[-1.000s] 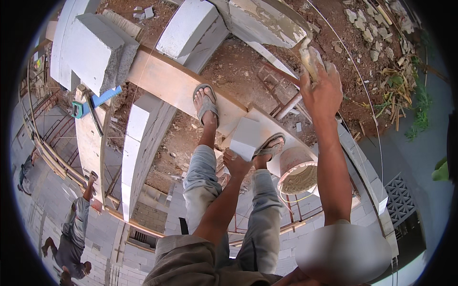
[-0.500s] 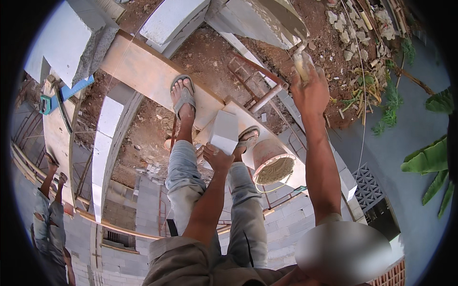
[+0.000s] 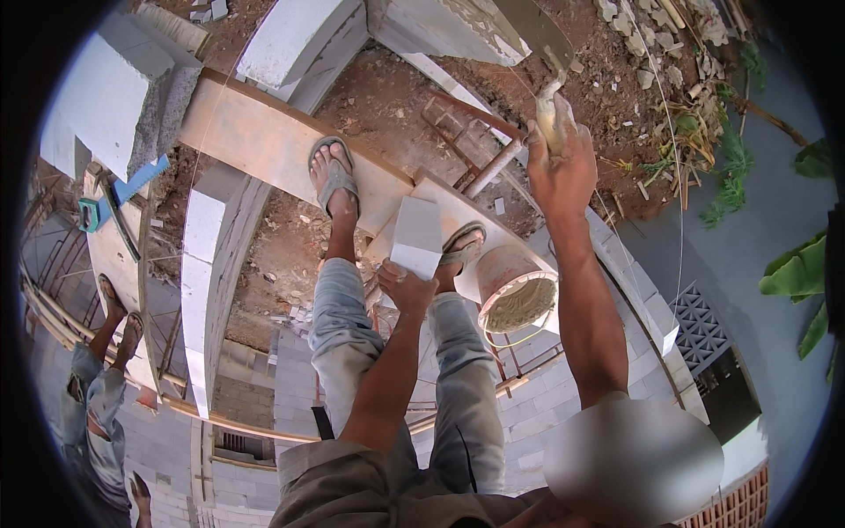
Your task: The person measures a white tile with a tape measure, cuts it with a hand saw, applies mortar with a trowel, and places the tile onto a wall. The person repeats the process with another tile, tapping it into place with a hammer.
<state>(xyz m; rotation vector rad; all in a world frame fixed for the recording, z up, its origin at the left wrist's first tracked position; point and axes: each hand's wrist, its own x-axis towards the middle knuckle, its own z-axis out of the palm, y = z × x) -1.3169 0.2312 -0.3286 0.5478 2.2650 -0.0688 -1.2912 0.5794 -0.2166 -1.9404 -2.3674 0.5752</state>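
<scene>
My left hand [image 3: 407, 286] is closed round the lower end of a small white block [image 3: 417, 231], held between my knees and the plank. Out to the right and far ahead, my right hand [image 3: 563, 167] is wrapped round the pale, worn handle of a trowel [image 3: 549, 123]. The trowel's blade reaches up against the end of a large white block [image 3: 431, 26], where grey-brown mortar shows; blade and mortar are hard to tell apart. Beside my right foot, a bucket [image 3: 503, 268] of grey mortar stands on the plank.
My sandalled feet stand on wooden planks [image 3: 255, 114] above reddish soil. A string line [image 3: 676, 150] runs along the right. To the left are a saw [image 3: 132, 185] and another person's legs [image 3: 104, 387] on a board. A rusty metal frame [image 3: 475, 114] stands ahead.
The whole view has shifted slightly. My right hand and the trowel have moved a little, staying by the block's end. The other person on the left has shifted their feet. My left hand keeps the block.
</scene>
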